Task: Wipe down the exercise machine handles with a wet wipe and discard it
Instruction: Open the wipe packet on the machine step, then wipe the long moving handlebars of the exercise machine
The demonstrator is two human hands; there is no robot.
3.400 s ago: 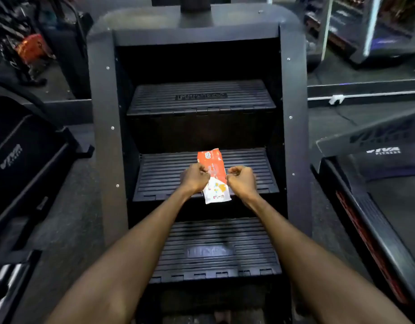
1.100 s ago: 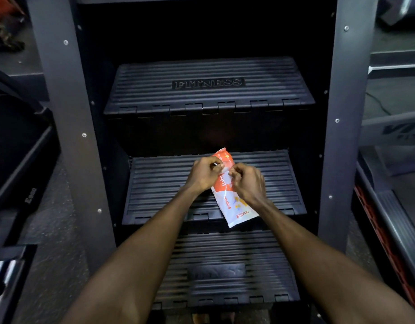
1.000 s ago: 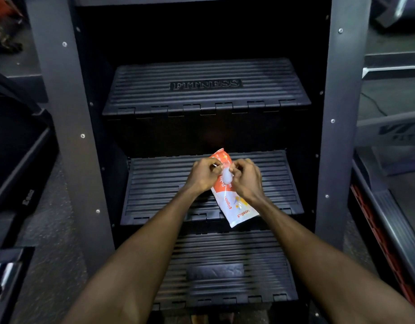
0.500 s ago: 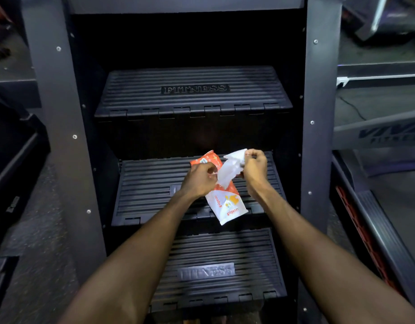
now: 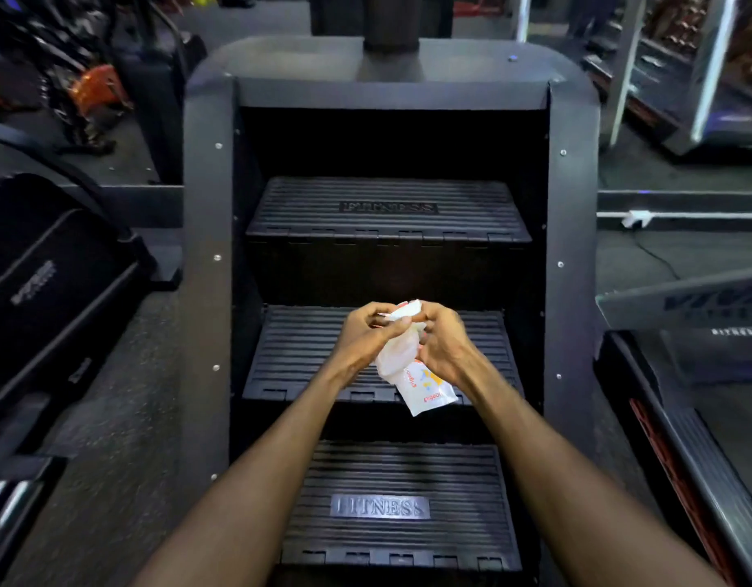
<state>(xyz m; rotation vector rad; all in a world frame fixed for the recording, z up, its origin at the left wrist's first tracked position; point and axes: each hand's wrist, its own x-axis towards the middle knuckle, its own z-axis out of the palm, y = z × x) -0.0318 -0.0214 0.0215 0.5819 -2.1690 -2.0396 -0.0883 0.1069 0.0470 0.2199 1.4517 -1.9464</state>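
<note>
- Pinching a white wet wipe point(image 5: 397, 353) above the stair machine's middle step point(image 5: 306, 353), the left hand point(image 5: 365, 336) curls its fingers
- Right hand point(image 5: 444, 345) grips the wipe packet point(image 5: 427, 394), contents hidden

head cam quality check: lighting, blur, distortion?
Head view: dim overall, the stair machine recess near black; a light patch glares on the lowest step's FITNESS plate; wide-angle bend bows the frame edges; periphery smeared; wipe and pack bright, their print soft, between left hand and right hand.
</note>
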